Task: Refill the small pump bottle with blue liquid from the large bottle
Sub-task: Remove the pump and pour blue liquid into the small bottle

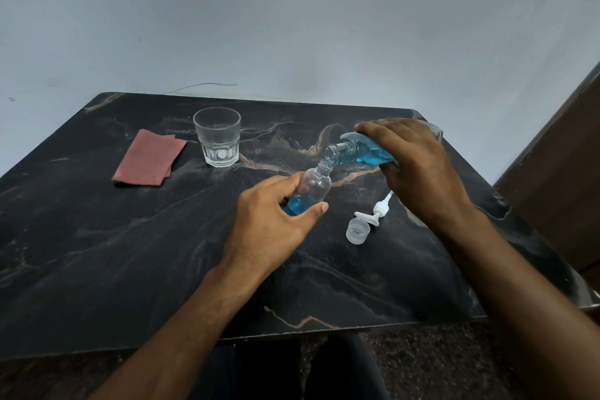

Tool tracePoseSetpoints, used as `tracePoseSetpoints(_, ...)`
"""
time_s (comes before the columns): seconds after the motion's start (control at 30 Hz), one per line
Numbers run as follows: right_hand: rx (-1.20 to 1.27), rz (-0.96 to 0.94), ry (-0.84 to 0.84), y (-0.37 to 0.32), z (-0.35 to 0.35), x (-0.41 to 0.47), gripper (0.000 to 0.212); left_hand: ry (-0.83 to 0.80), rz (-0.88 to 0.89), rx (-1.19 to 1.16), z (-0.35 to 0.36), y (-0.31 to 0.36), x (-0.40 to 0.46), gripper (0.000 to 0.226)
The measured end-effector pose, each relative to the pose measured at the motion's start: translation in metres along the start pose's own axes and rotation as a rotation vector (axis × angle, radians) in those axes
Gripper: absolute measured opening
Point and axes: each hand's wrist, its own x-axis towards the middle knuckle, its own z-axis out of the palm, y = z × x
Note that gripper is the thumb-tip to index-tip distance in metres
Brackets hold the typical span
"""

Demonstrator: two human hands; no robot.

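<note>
My left hand [271,221] grips the small clear bottle [313,186], which is tilted with its open neck pointing up and right; blue liquid fills its lower part. My right hand [418,162] holds the large bottle [360,149] tipped nearly flat, its open mouth right above the small bottle's neck. Blue liquid lies along the large bottle's lower side. The white pump head [376,209] and a clear cap [357,230] lie on the table just right of my left hand.
The dark marble table [130,253] also carries an empty drinking glass [218,136] at the back and a folded reddish cloth [149,157] to its left. A wall stands behind; a dark wooden panel [558,188] is at the right.
</note>
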Motion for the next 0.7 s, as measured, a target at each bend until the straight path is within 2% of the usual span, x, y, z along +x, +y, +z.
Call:
tracePoseSetpoints(0.4,0.003,-0.022,0.026,-0.0020,-0.0007,-0.0002,0.053,-0.008,-0.005,-0.007,0.0000,-0.0024,-0.0003,0.038)
tracePoseSetpoints(0.7,0.005,-0.023,0.027,-0.0030,-0.0026,-0.0005,0.052,-0.005,0.023,-0.009,0.0010,-0.0002,0.0000,0.047)
